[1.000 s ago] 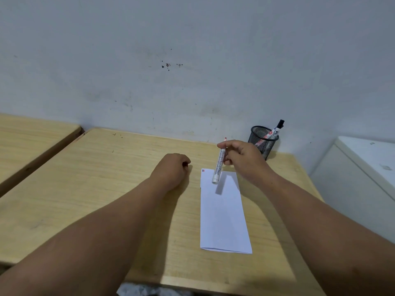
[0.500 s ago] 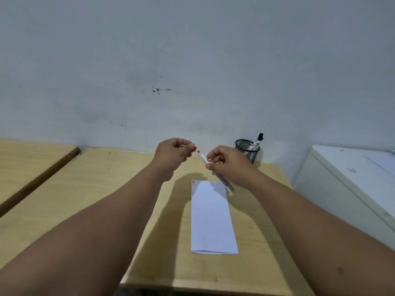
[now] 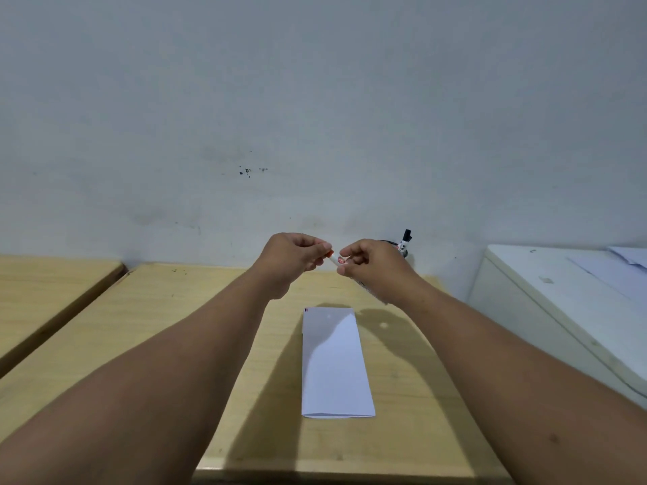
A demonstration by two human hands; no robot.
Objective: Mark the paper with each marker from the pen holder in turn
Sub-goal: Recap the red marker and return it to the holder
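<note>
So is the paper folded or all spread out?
Folded. The white paper lies flat on the wooden desk as a narrow strip, with a doubled layer along its near edge.

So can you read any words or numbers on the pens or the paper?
Black-capped white marker in the pen holder: dark print on the barrel, too blurred to read.
White marker with the red tip, held between both hands: a red patch shows, no letters readable.
Folded white paper: a tiny red mark at its far left corner, not writing I can read.
</note>
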